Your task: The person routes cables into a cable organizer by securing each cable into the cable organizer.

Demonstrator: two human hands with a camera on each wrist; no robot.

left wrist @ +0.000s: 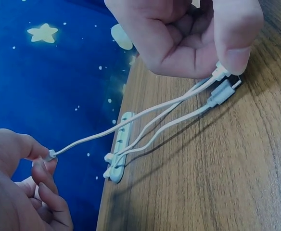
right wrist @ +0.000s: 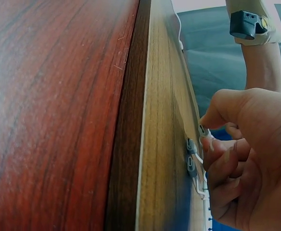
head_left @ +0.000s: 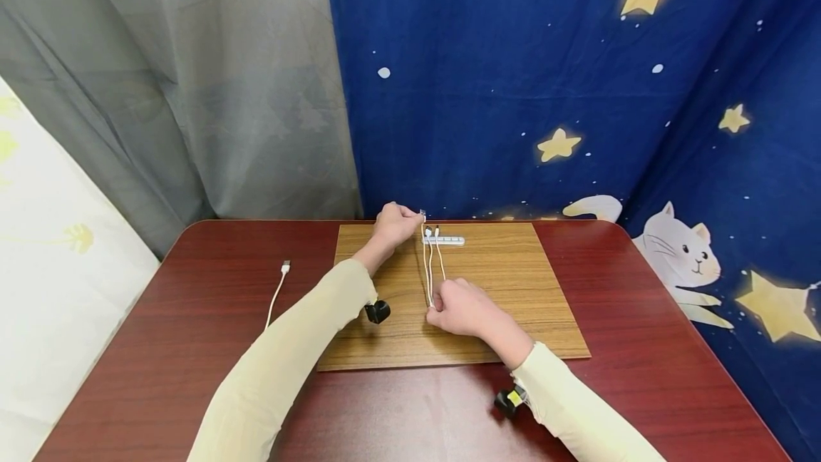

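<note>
In the head view, my left hand [head_left: 394,225] pinches one end of a white cable [head_left: 424,255] at the board's far edge. My right hand [head_left: 465,309] pinches its other end nearer the front; the right wrist view shows a small connector [right wrist: 204,130] between thumb and finger. This cable [left wrist: 102,134] stretches above a pale clip strip [left wrist: 124,130] in the left wrist view, between my left hand [left wrist: 15,183] and right hand [left wrist: 188,38]. Two other cables cross the strip near one end. Their connectors [right wrist: 191,146] lie beside my right hand [right wrist: 256,149].
The wood-grain board [head_left: 513,291] lies on a dark red table [head_left: 212,291]. Left of the board is another white cable with a USB plug [head_left: 286,267]. Grey and blue curtains [head_left: 481,91] hang behind the table.
</note>
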